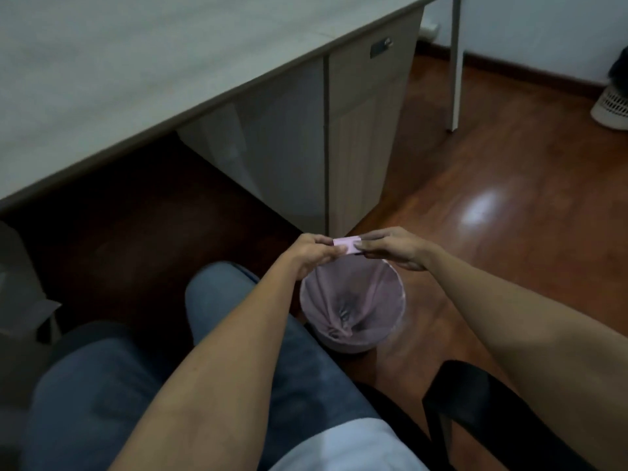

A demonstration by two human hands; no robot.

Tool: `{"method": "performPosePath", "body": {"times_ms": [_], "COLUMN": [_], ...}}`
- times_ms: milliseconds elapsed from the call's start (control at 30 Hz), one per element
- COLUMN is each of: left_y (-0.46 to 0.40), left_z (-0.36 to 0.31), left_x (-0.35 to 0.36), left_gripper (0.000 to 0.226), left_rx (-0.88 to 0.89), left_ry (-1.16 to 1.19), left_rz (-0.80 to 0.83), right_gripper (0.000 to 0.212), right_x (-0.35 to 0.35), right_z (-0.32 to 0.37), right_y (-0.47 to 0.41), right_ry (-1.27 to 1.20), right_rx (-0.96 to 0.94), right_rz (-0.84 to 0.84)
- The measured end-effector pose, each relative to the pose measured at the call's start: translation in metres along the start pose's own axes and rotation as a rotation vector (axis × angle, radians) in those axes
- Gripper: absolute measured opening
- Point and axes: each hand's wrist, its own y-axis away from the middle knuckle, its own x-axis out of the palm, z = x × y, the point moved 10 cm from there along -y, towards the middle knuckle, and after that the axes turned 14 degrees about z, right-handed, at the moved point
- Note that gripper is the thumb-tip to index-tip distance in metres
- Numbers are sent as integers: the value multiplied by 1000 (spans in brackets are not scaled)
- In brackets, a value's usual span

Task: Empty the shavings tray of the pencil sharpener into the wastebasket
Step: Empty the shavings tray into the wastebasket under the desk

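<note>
A small pink pencil sharpener is held between both hands, above the far rim of the wastebasket. My left hand pinches its left end. My right hand grips its right end with thumb and fingers. The wastebasket is round, lined with a pale pink bag, and stands on the wooden floor just right of my knee. The sharpener is partly hidden by my fingers, and I cannot tell whether its tray is pulled out.
A grey desk with a drawer cabinet stands ahead. My legs in blue jeans fill the lower left. A black chair armrest lies lower right. A white fan sits far right on the floor.
</note>
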Motion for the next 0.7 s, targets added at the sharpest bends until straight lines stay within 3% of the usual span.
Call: {"method": "performPosePath", "body": {"times_ms": [233,367,467,567,700], "left_y": [-6,-11,-10,-8,-8], "left_z": [16,6,1,-7,-12], "left_x": [2,10,17,19,18], "left_gripper": [54,31,36,38,46], "left_rx": [-135,-227,-297,-304,-325], "left_ry": [96,122,81,59,36], "left_rz": [-6,29,54,19,-23], "right_gripper": [52,54,51,62,37], "right_x": [7,-1,0,-5,-17], "right_z": [-21,-21,-20,-20,1], "right_y": [-14,-18,-20,-21,-23], "right_ry": [-31,-117,-157,-130,69], "right_rx": [92,201,295,331,244], "right_rz": [45,50,95,104,59]}}
